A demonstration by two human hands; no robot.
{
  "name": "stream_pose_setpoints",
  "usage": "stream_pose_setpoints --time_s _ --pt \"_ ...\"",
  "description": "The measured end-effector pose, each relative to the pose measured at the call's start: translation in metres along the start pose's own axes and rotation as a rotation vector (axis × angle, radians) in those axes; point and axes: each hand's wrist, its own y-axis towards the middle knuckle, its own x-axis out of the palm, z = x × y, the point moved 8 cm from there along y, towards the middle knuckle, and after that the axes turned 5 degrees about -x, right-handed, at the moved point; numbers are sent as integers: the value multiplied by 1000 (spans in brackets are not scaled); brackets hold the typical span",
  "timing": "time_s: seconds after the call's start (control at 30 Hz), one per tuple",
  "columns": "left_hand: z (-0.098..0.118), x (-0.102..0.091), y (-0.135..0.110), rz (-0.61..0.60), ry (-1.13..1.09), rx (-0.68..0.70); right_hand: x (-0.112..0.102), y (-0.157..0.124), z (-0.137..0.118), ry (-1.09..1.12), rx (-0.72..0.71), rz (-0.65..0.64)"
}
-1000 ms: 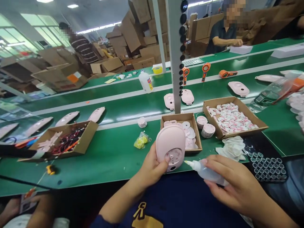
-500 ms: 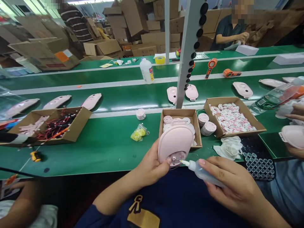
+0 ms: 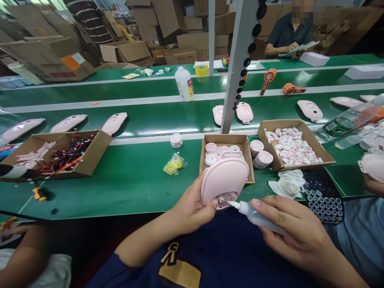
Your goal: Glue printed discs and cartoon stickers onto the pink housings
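My left hand (image 3: 187,210) grips a pink rounded plastic shell (image 3: 223,180), held tilted over my lap at the near table edge. Its thumb presses on the round recess at the shell's lower end. My right hand (image 3: 295,232) is wrapped round a small clear squeeze bottle (image 3: 258,216). The bottle's white nozzle tip touches that recess beside my thumb. Just behind the shell stands a small cardboard box (image 3: 210,140) of round pink discs.
A bigger cardboard box (image 3: 318,142) of printed stickers sits to the right, with white wipes (image 3: 286,184) and a black sheet of rings (image 3: 322,194) near it. A box of wires (image 3: 93,156) stands left. Pink shells lie on the green belt (image 3: 150,118). Co-workers' hands show at both sides.
The shell has tipped forward, its lower end turned toward me. My right hand brought the bottle's nozzle from beside the shell onto its round recess. The camera pitched down slightly.
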Motion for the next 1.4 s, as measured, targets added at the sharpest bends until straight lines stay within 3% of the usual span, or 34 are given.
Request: stream_pose_setpoints --time_s 0.6,1.03,1.27,1.33,1.4 --pt "8 3 0 -91 112 114 0 -5 1 -14 11 -9" --pt "1 2 -4 -79 -99 54 6 -5 0 29 10 -25" --pt "-22 -6 -3 64 -219 -127 6 -3 -3 70 -6 -12" --pt "-35 -11 1 124 -275 -193 2 -7 10 53 38 39" --pt "-48 -22 3 209 -344 -248 0 -17 39 0 179 121"
